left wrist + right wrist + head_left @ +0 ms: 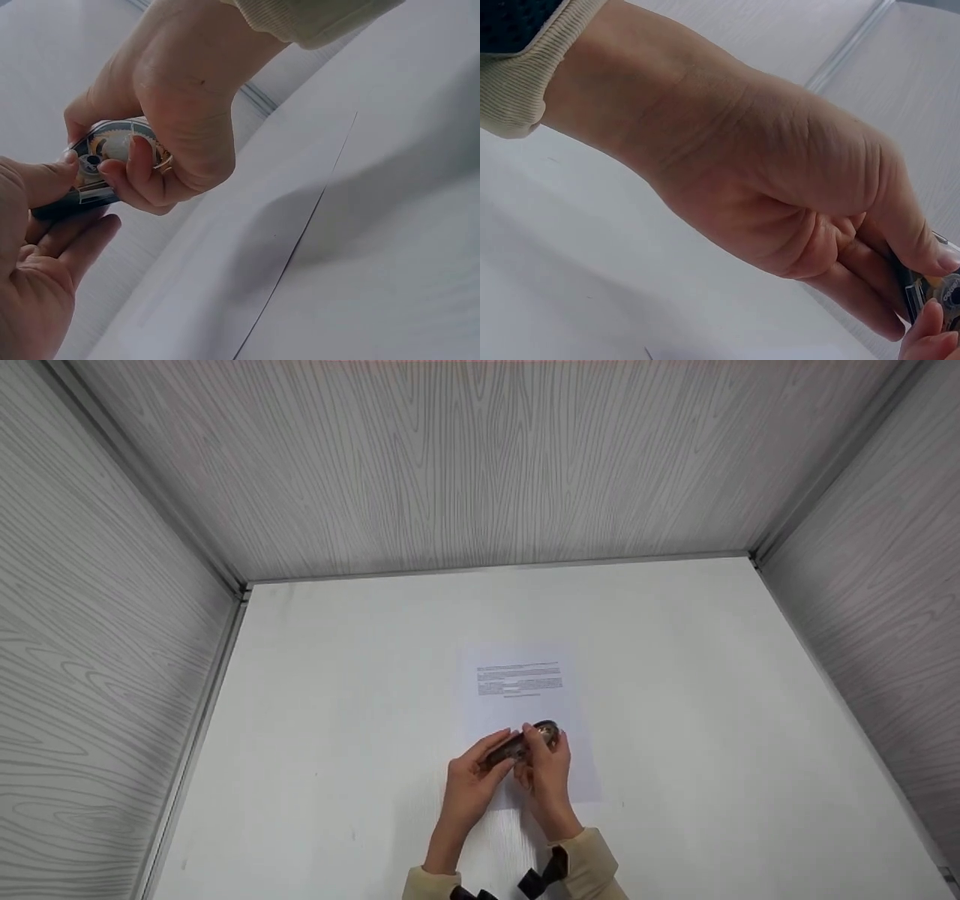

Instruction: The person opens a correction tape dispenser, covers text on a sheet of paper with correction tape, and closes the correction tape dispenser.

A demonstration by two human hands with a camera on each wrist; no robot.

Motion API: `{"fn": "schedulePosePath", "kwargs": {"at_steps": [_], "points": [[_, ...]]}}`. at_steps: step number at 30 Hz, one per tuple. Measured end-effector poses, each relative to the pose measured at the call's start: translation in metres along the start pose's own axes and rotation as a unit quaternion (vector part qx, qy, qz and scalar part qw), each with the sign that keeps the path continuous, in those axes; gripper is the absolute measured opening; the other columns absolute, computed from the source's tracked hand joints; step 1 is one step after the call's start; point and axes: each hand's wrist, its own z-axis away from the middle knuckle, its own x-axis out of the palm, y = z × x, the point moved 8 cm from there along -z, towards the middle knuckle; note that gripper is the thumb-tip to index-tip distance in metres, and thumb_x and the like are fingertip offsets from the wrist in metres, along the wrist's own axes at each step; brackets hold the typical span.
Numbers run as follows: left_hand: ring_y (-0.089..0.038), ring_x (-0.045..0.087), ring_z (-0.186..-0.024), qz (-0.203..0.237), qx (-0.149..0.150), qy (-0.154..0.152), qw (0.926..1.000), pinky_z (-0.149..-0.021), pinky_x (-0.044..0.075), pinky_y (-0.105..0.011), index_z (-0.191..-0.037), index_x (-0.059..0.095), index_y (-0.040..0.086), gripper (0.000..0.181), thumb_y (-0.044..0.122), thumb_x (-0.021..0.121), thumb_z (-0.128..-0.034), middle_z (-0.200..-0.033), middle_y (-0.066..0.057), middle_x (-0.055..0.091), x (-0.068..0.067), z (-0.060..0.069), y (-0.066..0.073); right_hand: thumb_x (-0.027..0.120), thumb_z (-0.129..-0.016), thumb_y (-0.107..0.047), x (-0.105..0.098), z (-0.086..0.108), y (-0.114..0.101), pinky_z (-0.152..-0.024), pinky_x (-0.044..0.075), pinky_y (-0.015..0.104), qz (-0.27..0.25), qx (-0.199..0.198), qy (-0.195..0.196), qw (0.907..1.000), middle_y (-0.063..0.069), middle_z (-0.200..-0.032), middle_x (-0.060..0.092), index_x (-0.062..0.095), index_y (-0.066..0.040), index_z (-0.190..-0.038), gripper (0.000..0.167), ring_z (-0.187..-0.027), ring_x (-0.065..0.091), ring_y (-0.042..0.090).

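A dark, see-through correction tape [513,748] is held over a printed sheet of paper [517,711]. My left hand [469,787] grips its left end, thumb on the near side and fingers on the far side. My right hand [550,781] pinches the right end, its index finger lying across the casing. Gear wheels and a pale spool show inside the correction tape [112,142] in the left wrist view. There the right hand [184,112] has its other fingers curled against the casing. Only a corner of the correction tape [913,292] appears in the right wrist view.
The white tabletop [337,697] stretches out around the paper. Grey wood-grain panels stand behind [480,465] and on both sides. Black camera mounts [541,874] sit at the wrists by the beige sleeves [591,861].
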Motion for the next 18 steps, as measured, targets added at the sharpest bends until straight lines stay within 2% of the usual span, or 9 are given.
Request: {"fn": "schedulePosePath", "kwargs": {"at_steps": [4, 8, 10, 13, 15, 16, 18], "points": [[-0.029, 0.059, -0.123, 0.006, 0.000, 0.000, 1.0000, -0.098, 0.049, -0.029, -0.131, 0.057, -0.009, 0.041, -0.008, 0.064, -0.0910, -0.130, -0.019, 0.063, 0.002, 0.000, 0.000, 0.063, -0.097, -0.023, 0.001, 0.000, 0.002, -0.038, 0.035, 0.019, 0.000, -0.004, 0.009, 1.0000, 0.000, -0.070, 0.052, 0.041, -0.004, -0.112, 0.033, -0.045, 0.042, 0.007], [-0.028, 0.060, -0.121, -0.002, 0.017, 0.005, 0.9998, -0.098, 0.050, -0.029, -0.131, 0.057, -0.009, 0.039, -0.008, 0.063, -0.0919, -0.129, -0.019, 0.063, 0.003, -0.001, 0.003, 0.060, -0.099, -0.028, 0.003, 0.000, 0.007, -0.038, 0.034, 0.020, -0.001, -0.001, 0.005, 1.0000, 0.001, -0.070, 0.052, 0.041, -0.004, -0.113, 0.034, -0.046, 0.044, 0.008], [-0.029, 0.062, -0.119, -0.013, 0.030, 0.015, 0.9994, -0.096, 0.051, -0.029, -0.130, 0.058, -0.008, 0.038, -0.008, 0.063, -0.0917, -0.127, -0.019, 0.065, 0.003, -0.001, 0.004, 0.059, -0.100, -0.031, 0.003, 0.000, 0.010, -0.040, 0.035, 0.020, 0.006, 0.004, 0.000, 1.0000, 0.002, -0.072, 0.053, 0.040, -0.004, -0.114, 0.035, -0.048, 0.046, 0.009], [-0.030, 0.064, -0.113, -0.022, 0.032, 0.050, 0.9980, -0.092, 0.053, -0.028, -0.126, 0.061, -0.008, 0.036, -0.008, 0.065, -0.0906, -0.123, -0.021, 0.066, -0.001, -0.001, 0.001, 0.056, -0.100, -0.035, 0.003, -0.001, 0.008, -0.045, 0.041, 0.021, 0.056, -0.003, -0.008, 0.9984, 0.007, -0.084, 0.056, 0.039, -0.004, -0.119, 0.040, -0.059, 0.053, 0.012], [-0.030, 0.065, -0.111, -0.015, 0.023, 0.076, 0.9967, -0.090, 0.054, -0.028, -0.125, 0.061, -0.009, 0.035, -0.008, 0.065, -0.0902, -0.121, -0.022, 0.066, -0.004, -0.001, -0.008, 0.056, -0.101, -0.033, 0.003, -0.001, 0.004, -0.052, 0.048, 0.024, 0.098, -0.029, -0.021, 0.9945, 0.011, -0.100, 0.057, 0.038, -0.003, -0.128, 0.044, -0.071, 0.057, 0.016], [-0.030, 0.066, -0.109, -0.007, 0.013, 0.088, 0.9960, -0.088, 0.055, -0.027, -0.124, 0.062, -0.008, 0.034, -0.008, 0.065, -0.0905, -0.121, -0.021, 0.066, -0.006, -0.001, -0.014, 0.057, -0.100, -0.030, 0.004, -0.001, 0.000, -0.059, 0.051, 0.024, 0.122, -0.050, -0.027, 0.9909, 0.013, -0.110, 0.055, 0.037, -0.002, -0.133, 0.047, -0.082, 0.059, 0.017], [-0.027, 0.066, -0.107, 0.015, -0.013, 0.107, 0.9940, -0.086, 0.056, -0.028, -0.124, 0.063, -0.006, 0.033, -0.006, 0.066, -0.0911, -0.120, -0.019, 0.066, -0.010, -0.002, -0.026, 0.061, -0.099, -0.021, 0.006, -0.001, -0.009, -0.074, 0.055, 0.025, 0.160, -0.108, -0.048, 0.9800, 0.016, -0.128, 0.051, 0.036, -0.003, -0.140, 0.052, -0.101, 0.058, 0.021]]}}
